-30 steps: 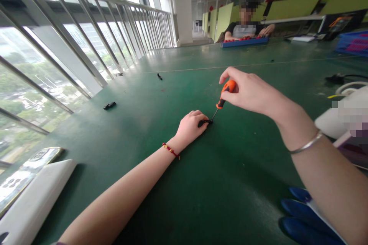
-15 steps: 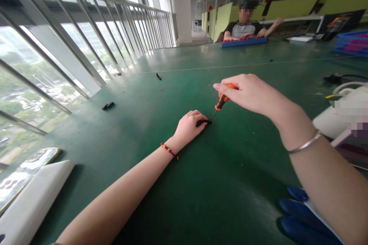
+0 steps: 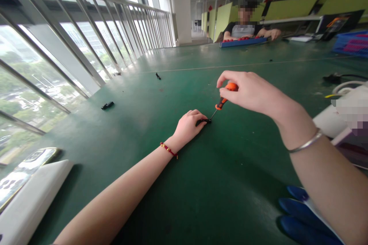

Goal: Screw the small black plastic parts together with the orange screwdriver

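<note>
On the green tabletop (image 3: 184, 183), my left hand (image 3: 190, 125) pinches a small black part (image 3: 204, 121) and keeps it down against the surface. Its exact kind is too small to make out. My right hand (image 3: 244, 91) has its fingers curled round the handle of an orange and black screwdriver (image 3: 222, 102). The screwdriver leans, its thin metal shaft pointing down and left, with the tip at the right end of the black part. Fingers partly cover the handle.
Two small black pieces (image 3: 107, 105) (image 3: 158, 76) lie to the left and farther back. A white box (image 3: 43, 195) and a phone (image 3: 34, 160) are at lower left, a blue glove (image 3: 301, 214) at lower right. Across the table a person (image 3: 244, 28) sits behind a blue tray (image 3: 244, 42).
My right forefinger has lifted and shifted on the screwdriver handle, while the tip stays at the black part. My left hand keeps still. The person opposite has lowered a hand.
</note>
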### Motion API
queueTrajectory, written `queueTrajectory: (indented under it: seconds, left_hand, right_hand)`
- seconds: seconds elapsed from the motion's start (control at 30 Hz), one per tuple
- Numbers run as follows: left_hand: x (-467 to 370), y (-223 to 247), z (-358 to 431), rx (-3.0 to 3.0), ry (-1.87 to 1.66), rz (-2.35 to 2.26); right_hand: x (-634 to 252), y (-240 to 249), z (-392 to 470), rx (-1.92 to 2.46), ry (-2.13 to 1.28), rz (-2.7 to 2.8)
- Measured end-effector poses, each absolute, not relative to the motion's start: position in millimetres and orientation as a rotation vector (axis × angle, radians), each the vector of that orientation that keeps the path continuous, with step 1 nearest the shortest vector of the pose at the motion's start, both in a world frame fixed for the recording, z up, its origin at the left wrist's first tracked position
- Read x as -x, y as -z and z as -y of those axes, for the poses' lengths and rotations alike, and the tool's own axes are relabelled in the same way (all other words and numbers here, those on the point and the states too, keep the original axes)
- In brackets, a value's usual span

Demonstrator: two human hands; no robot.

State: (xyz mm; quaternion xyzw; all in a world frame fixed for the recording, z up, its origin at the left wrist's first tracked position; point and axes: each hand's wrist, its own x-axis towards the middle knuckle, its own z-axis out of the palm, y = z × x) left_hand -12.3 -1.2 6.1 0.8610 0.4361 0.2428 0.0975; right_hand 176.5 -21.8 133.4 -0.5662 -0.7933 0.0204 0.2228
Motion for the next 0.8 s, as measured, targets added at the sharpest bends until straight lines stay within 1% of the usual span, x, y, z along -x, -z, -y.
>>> queueTrajectory:
  seconds: [0.27,0.43,0.6,0.8]
  left_hand:
    - [12.8,-5.5,1.4,-2.559,-0.724,-1.294]
    - [13.2,-4.5,2.3,-2.579,-0.725,-1.287]
    - [12.6,-5.6,2.5,-2.575,-0.716,-1.287]
    - [12.4,-5.5,2.2,-2.564,-0.718,-1.294]
  right_hand:
    - [-176.1,-133.8,23.5,1.576,-0.1,2.206]
    - [-176.2,-133.0,23.0,1.547,-0.065,2.182]
    - [-176.3,-133.8,24.6,1.578,-0.116,2.203]
    - [-175.1,-133.8,24.8,1.559,-0.075,2.18]
